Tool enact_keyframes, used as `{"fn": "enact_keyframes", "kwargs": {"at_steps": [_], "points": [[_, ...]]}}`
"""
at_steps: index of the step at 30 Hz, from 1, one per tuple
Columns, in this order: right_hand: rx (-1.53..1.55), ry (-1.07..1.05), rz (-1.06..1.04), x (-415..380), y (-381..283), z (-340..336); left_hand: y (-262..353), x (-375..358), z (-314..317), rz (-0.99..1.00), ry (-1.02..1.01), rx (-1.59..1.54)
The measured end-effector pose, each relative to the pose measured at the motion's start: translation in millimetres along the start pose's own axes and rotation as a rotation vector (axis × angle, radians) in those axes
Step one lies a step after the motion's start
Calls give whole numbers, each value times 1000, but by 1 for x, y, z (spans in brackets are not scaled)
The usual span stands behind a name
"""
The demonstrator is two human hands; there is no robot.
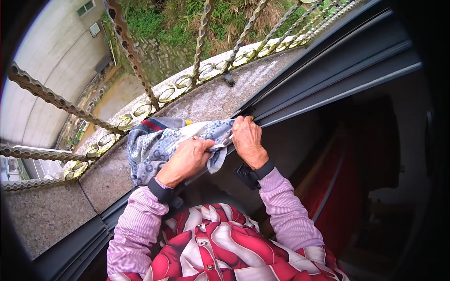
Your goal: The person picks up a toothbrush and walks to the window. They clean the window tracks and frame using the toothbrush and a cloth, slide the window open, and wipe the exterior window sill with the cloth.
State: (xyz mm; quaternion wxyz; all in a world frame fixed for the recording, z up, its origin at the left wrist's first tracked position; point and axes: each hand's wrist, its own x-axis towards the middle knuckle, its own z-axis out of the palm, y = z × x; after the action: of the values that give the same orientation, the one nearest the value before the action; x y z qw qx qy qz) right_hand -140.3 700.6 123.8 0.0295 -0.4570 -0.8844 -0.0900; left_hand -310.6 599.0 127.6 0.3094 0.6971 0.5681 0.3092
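Observation:
A blue-and-white patterned cloth (154,147) lies bunched over the stone sill and the dark window track. My left hand (189,159) is closed on the cloth near its right end, thumb and fingers pinching a fold. At the track's edge, my right hand (248,140) is closed on the cloth's right end, its fingertips bent down toward the track and partly hidden. A small yellow bit shows beside those fingertips. The grey window track (328,77) runs diagonally past both hands.
Beyond the stone sill (51,215) stands a rusty twisted metal railing (133,61) on a mossy white base. Outside and below are plants and a pale building (56,61). A dark interior with a red object (335,187) lies at the right.

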Motion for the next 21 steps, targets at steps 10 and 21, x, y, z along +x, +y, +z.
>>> {"fn": "enact_keyframes", "kwargs": {"at_steps": [10,21], "points": [[228,127,-225,-38,-44,-9,4,-29,-23,-141,-96,61],[485,274,1,-20,-2,-10,30,3,-12,-72,105,-302]]}}
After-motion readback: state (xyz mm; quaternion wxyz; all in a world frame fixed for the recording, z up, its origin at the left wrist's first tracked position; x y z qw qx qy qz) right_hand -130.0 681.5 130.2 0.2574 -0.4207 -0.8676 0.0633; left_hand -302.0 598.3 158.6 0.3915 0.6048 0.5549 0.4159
